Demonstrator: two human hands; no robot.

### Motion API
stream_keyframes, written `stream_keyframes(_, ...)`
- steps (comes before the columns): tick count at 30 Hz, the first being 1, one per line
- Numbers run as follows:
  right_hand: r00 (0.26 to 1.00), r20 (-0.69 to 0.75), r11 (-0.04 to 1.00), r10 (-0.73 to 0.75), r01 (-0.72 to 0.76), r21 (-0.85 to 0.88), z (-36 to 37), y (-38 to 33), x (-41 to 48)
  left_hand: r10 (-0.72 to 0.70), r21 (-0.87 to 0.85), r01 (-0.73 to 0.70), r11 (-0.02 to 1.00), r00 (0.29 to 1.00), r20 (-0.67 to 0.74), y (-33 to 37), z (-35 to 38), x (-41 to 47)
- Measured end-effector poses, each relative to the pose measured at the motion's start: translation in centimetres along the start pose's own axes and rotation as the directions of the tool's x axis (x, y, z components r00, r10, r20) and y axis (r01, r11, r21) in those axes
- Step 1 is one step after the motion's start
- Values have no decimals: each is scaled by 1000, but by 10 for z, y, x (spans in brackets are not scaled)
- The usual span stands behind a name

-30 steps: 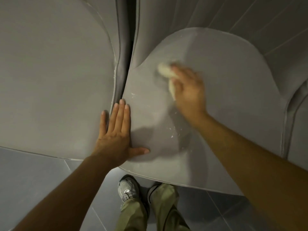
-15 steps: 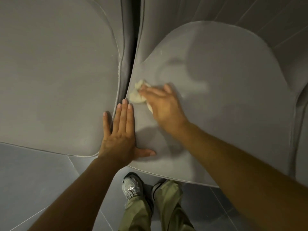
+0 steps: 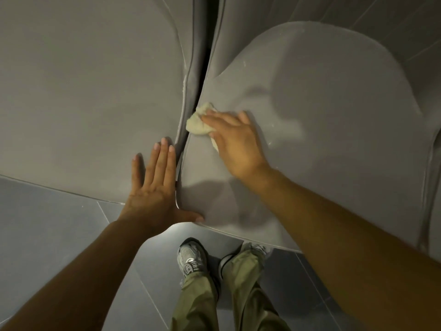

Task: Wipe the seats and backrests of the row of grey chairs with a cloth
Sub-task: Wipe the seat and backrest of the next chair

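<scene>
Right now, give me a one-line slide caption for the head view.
Right hand presses cloth at a grey seat's left edge; left hand lies flat across the gap.

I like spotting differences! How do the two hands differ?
The left hand lies flat and bare; the right hand presses a cloth. The left hand rests on the left seat, thumb reaching across the gap; the right hand is on the right seat. Both touch grey seats.
</scene>
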State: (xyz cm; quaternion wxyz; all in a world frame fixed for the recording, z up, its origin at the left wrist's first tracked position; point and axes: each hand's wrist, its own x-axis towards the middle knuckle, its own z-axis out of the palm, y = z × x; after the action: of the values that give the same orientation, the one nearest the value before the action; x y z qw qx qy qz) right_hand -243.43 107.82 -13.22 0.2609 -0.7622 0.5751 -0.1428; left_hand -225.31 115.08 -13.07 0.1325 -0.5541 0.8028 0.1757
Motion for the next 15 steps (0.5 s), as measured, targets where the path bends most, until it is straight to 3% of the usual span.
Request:
stream_keyframes(4,996,66,994,-57,50,93,2,-7,-67,41,3,-41,999,999,31,1,-2,-3)
stream_keyframes(7,993,-43,985,-112,117,130,-18,-2,-67,82,-38,-80,996,994,66,11,-4,2)
stream_keyframes(10,952,-297,996,80,-66,58,-40,27,-43,109,-134,-101,986,993,53,26,2,12)
stream_keyframes(13,914,-274,952,299,-307,14,-43,59,-30,110,-174,-100,980,993,47,36,5,17)
stream_keyframes(15,945,-247,974,212,-226,-28,-27,52,-42,100,-188,-93,978,995,26,37,6,17)
